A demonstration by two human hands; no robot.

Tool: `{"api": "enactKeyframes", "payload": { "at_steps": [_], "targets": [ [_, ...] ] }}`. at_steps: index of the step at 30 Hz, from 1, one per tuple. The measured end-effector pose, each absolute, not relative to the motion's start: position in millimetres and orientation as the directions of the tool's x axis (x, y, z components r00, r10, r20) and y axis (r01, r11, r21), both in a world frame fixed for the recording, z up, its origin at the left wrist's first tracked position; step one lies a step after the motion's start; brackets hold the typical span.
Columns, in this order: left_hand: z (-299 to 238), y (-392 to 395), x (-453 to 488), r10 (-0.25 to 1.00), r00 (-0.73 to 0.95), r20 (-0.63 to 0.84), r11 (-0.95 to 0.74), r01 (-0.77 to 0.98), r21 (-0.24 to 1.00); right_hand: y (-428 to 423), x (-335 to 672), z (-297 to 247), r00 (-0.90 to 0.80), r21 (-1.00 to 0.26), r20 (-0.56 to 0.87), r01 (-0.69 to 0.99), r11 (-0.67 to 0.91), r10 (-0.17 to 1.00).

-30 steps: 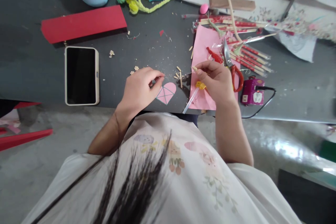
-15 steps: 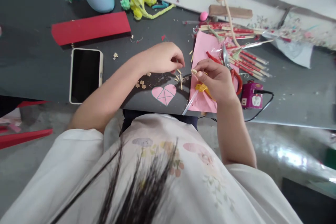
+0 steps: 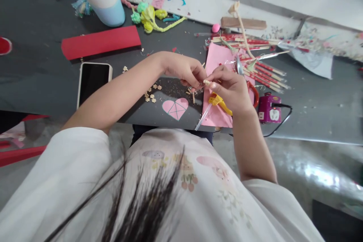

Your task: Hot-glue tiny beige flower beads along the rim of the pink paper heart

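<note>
My left hand (image 3: 185, 69) reaches across the dark table (image 3: 42, 72), its fingers pinched together over small wooden stick pieces (image 3: 190, 91) beside my right hand. My right hand (image 3: 231, 89) is closed round a yellow-handled tool with a clear tube (image 3: 213, 103) and pinches a short stick piece (image 3: 206, 82) at its fingertips. The two hands nearly touch at the fingertips. A pink paper heart (image 3: 175, 108) with crossed lines lies just below them near the table's front edge. Pink paper (image 3: 217, 56) lies under my right hand.
A phone (image 3: 93, 81) lies at the left, a red card strip (image 3: 100, 41) behind it. Red-handled cutters (image 3: 249, 87), a purple glue gun (image 3: 269, 107) with a cord and several red-wrapped sticks (image 3: 262, 66) lie at the right. Yarn scraps (image 3: 150, 15) and a pale blue cone (image 3: 106, 2) stand at the back.
My left hand left the pink heart and reached up and right to meet my right hand's fingertips. My right hand stayed in place, holding the tool.
</note>
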State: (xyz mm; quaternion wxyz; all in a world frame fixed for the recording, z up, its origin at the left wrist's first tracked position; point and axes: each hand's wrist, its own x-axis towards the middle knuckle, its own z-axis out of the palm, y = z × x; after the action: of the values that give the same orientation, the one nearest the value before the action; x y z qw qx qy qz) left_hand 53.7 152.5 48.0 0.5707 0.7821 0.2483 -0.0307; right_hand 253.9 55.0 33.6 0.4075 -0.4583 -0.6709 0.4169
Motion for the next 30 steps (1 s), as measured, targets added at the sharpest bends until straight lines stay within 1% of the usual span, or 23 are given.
{"api": "enactKeyframes", "payload": {
  "at_steps": [2, 3, 8, 11, 13, 16, 17, 20, 22, 23, 24, 25, 27, 28, 30],
  "targets": [
    [49, 152, 56, 0.411, 0.844, -0.344, -0.211, 0.455, 0.865, 55, 254, 32, -0.246, -0.942, 0.140, 0.265, 0.206, 0.959],
    [49, 153, 57, 0.414, 0.843, -0.344, -0.209, 0.456, 0.865, 56, 254, 32, -0.249, -0.944, 0.130, 0.264, 0.196, 0.960],
    [47, 155, 62, 0.256, 0.915, -0.312, -0.171, 0.360, 0.917, 57, 255, 32, -0.258, -0.939, 0.130, 0.279, 0.203, 0.957],
    [48, 156, 64, 0.270, 0.914, -0.304, -0.143, 0.351, 0.926, 56, 256, 33, -0.252, -0.935, 0.138, 0.287, 0.210, 0.958],
    [49, 156, 65, 0.348, 0.885, -0.311, -0.175, 0.387, 0.906, 55, 256, 32, -0.251, -0.935, 0.143, 0.282, 0.214, 0.957],
    [48, 159, 66, 0.525, 0.804, -0.280, -0.253, 0.462, 0.850, 53, 256, 32, -0.261, -0.935, 0.158, 0.270, 0.229, 0.952],
    [46, 161, 66, 0.565, 0.784, -0.257, -0.273, 0.472, 0.838, 53, 255, 33, -0.263, -0.935, 0.160, 0.269, 0.231, 0.951],
    [41, 169, 66, 0.632, 0.749, -0.198, -0.312, 0.480, 0.820, 50, 255, 34, -0.265, -0.931, 0.148, 0.289, 0.224, 0.953],
    [39, 179, 64, 0.717, 0.678, -0.162, -0.323, 0.530, 0.784, 49, 254, 34, -0.268, -0.927, 0.136, 0.306, 0.218, 0.954],
    [39, 185, 62, 0.772, 0.622, -0.130, -0.337, 0.574, 0.746, 48, 254, 34, -0.271, -0.926, 0.135, 0.309, 0.218, 0.953],
    [39, 191, 61, 0.810, 0.583, -0.059, -0.379, 0.598, 0.706, 47, 254, 34, -0.273, -0.926, 0.136, 0.307, 0.220, 0.952],
    [38, 198, 59, 0.833, 0.553, -0.010, -0.420, 0.645, 0.639, 47, 254, 34, -0.277, -0.926, 0.136, 0.304, 0.221, 0.951],
    [38, 211, 54, 0.914, 0.397, 0.078, -0.387, 0.802, 0.454, 45, 254, 33, -0.285, -0.929, 0.130, 0.301, 0.218, 0.950],
    [37, 217, 52, 0.930, 0.354, 0.098, -0.361, 0.834, 0.418, 44, 254, 32, -0.286, -0.930, 0.123, 0.302, 0.211, 0.950],
    [33, 226, 49, 0.938, 0.332, 0.103, -0.346, 0.862, 0.369, 42, 253, 30, -0.287, -0.931, 0.104, 0.309, 0.195, 0.952]
  ]
}}
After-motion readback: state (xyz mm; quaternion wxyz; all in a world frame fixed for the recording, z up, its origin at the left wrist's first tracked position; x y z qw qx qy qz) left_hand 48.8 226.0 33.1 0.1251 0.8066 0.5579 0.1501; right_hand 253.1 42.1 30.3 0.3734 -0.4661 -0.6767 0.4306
